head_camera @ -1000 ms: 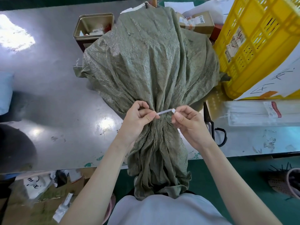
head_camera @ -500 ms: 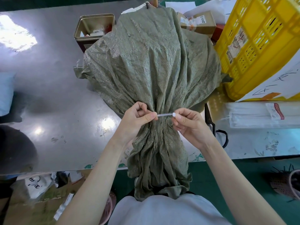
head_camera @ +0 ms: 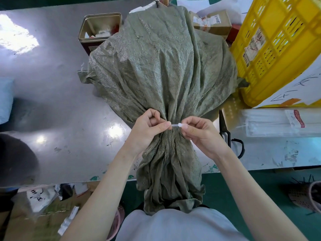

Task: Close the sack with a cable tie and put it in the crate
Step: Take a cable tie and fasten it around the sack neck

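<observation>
From the head camera, the sack (head_camera: 161,66) fills the middle of the metal table (head_camera: 57,101). It is a dull olive-green woven bag, crinkled all over, bulging wide at its far end toward twelve o'clock and drawn into tight pleats at a narrow neck in the centre of the view. Below the neck the loose mouth of the bag fans out again and hangs over the table's near edge toward six o'clock, reaching the person's pale shirt.

Across the neck runs a thin white cable tie (head_camera: 175,125), level from nine to three o'clock. The left hand (head_camera: 147,129) is closed narrow, thumb and forefinger pinching the strap's end. The right hand (head_camera: 199,134) is likewise closed, its fingertips nipping the small square head of the tie. Only a short stretch of strap shows between the two hands; whether it passes all the way round the neck I cannot tell.

At about two o'clock the yellow crate (head_camera: 271,49) stands tilted, its slatted wall just beside the sack's right shoulder. Below it, at three o'clock, lies a clear packet of white ties (head_camera: 278,122), with black-handled scissors (head_camera: 231,138) between that packet and the right wrist. At eleven o'clock an open metal tin (head_camera: 99,26) touches the sack's far left edge, and a cardboard box (head_camera: 212,21) sits at one o'clock.

The bare room is all on the left: shiny steel from nine round to seven o'clock. The right side is crowded.
</observation>
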